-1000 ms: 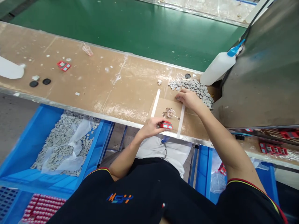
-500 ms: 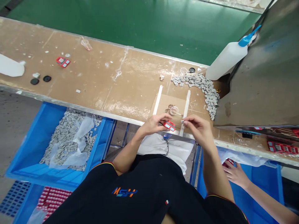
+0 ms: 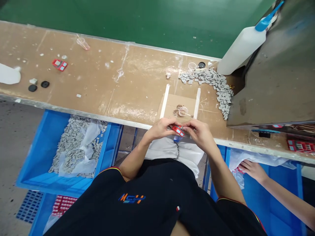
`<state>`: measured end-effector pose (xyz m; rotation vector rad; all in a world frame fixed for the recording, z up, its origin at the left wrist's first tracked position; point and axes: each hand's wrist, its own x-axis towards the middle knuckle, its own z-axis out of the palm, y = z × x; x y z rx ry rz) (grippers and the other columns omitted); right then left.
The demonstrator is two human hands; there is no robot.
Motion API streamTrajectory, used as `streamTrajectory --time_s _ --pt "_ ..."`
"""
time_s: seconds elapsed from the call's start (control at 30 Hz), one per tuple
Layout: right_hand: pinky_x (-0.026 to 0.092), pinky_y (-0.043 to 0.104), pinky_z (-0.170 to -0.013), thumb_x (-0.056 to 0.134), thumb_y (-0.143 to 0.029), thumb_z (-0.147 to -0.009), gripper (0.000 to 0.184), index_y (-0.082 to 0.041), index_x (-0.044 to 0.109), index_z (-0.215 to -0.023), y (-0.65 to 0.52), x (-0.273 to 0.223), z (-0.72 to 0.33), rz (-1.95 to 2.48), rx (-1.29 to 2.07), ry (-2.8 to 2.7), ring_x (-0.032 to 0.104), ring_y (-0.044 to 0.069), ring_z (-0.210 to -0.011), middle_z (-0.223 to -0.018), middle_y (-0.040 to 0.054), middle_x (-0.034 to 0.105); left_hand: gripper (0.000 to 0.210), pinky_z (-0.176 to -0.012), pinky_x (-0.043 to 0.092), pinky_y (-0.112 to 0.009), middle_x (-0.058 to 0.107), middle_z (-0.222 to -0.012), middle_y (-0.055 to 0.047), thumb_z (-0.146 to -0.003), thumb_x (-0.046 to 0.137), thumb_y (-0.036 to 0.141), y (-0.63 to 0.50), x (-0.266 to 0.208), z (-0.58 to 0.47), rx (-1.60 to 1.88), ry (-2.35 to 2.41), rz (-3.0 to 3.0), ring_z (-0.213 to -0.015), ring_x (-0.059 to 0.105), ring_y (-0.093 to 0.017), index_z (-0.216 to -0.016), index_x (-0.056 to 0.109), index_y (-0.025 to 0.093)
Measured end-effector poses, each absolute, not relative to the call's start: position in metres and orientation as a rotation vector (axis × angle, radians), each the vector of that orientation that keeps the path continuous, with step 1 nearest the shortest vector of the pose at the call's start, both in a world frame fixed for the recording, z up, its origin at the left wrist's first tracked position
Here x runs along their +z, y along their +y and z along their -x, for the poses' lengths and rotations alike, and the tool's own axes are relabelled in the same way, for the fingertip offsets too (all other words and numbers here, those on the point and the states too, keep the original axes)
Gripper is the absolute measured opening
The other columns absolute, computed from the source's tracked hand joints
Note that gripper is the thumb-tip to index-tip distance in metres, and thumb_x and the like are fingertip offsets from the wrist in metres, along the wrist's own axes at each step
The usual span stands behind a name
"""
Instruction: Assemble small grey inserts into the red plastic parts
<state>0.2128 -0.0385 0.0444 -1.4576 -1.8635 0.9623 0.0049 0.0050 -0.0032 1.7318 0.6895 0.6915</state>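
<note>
My left hand [image 3: 160, 128] is closed on a small red plastic piece with pale blue panels [image 3: 178, 131], held over the table's front edge. From the other side, my right hand [image 3: 199, 132] pinches a small grey piece [image 3: 182, 128] at the red piece's upper right side; its fingertips partly hide it. Just beyond my hands, a little clear cup [image 3: 183, 111] with a thin stick in it stands on a cardboard sheet [image 3: 172, 101] between two white strips. Many similar grey pieces [image 3: 219, 85] lie in a curved heap to the right.
A white bottle with a blue nozzle [image 3: 240, 49] leans by a metal housing [image 3: 273, 82]. Another red piece [image 3: 59, 64] and black caps [image 3: 45, 84] lie at left. Blue bins [image 3: 31, 167] stand below. Another person's hand [image 3: 254, 171] reaches into the right bin.
My right hand has moved left, bringing the grey piece up to the red one. My left hand still holds the red piece. The view has shifted slightly.
</note>
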Motion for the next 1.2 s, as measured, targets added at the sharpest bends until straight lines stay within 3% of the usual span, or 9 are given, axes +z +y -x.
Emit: streamTrajectory --time_s 0.27,0.47,0.7,0.83,0.93,1.07,1.2 --pt "0.046 0.03 -0.064 0.054 -0.023 -0.095 0.018 -0.021 0.066 -0.082 -0.051 0.037 -0.196 1.495 0.807 -1.839 0.058 0.02 -0.07 -0.077 0.0049 0.06 0.024 -0.073 0.056 -0.025 0.076 -0.088 -0.006 -0.085 0.075 0.033 0.004 -0.002 -0.005 0.69 0.737 -1.719 -0.077 0.072 -0.017 -0.097 0.068 0.014" --pt "0.054 0.035 -0.074 0.054 -0.03 -0.097 0.015 -0.023 0.066 -0.091 -0.062 0.032 -0.193 1.398 0.924 -1.723 0.061 0.022 -0.087 -0.095 0.0085 0.062 0.021 -0.073 0.057 -0.026 0.075 -0.09 -0.005 -0.085 0.072 0.032 0.002 -0.003 -0.004 0.677 0.733 -1.716 -0.077 0.071 -0.016 -0.097 0.067 0.014" --pt "0.059 0.041 -0.088 0.063 -0.045 -0.092 0.032 -0.026 0.066 -0.118 -0.065 0.018 -0.189 1.311 1.157 -1.336 0.067 0.024 -0.105 -0.112 0.0096 0.065 0.021 -0.079 0.057 -0.026 0.073 -0.097 -0.006 -0.088 0.071 0.032 0.001 -0.004 -0.005 0.847 0.71 -1.631 -0.088 0.071 -0.016 -0.101 0.065 0.016" --pt "0.061 0.041 -0.088 0.065 -0.051 -0.091 0.045 -0.027 0.059 -0.128 -0.067 0.015 -0.184 1.286 1.288 -1.211 0.07 0.023 -0.098 -0.111 0.0092 0.07 0.024 -0.092 0.056 -0.035 0.072 -0.108 -0.01 -0.085 0.076 0.033 0.004 -0.002 -0.003 0.902 0.623 -1.673 -0.106 0.068 -0.022 -0.102 0.067 0.018" --pt "0.061 0.041 -0.087 0.069 -0.05 -0.088 0.044 -0.026 0.063 -0.124 -0.067 0.016 -0.186 1.363 1.167 -1.247 0.07 0.023 -0.095 -0.109 0.009 0.069 0.027 -0.1 0.053 -0.042 0.072 -0.116 -0.012 -0.083 0.078 0.036 0.006 0.002 -0.002 0.862 0.572 -1.72 -0.118 0.063 -0.026 -0.103 0.069 0.019" --pt "0.062 0.041 -0.079 0.07 -0.045 -0.088 0.032 -0.026 0.07 -0.113 -0.062 0.022 -0.189 1.446 1.002 -1.395 0.068 0.022 -0.085 -0.1 0.0072 0.066 0.019 -0.089 0.057 -0.035 0.072 -0.11 -0.011 -0.092 0.067 0.036 0.005 0.005 -0.003 0.878 0.612 -1.608 -0.107 0.067 -0.021 -0.096 0.07 0.017" --pt "0.062 0.04 -0.076 0.068 -0.042 -0.089 0.029 -0.026 0.071 -0.113 -0.058 0.025 -0.187 1.456 0.932 -1.502 0.066 0.022 -0.079 -0.096 0.0072 0.065 0.018 -0.083 0.057 -0.031 0.07 -0.104 -0.01 -0.089 0.07 0.034 0.004 0.004 -0.004 0.898 0.652 -1.507 -0.098 0.068 -0.019 -0.089 0.07 0.016"
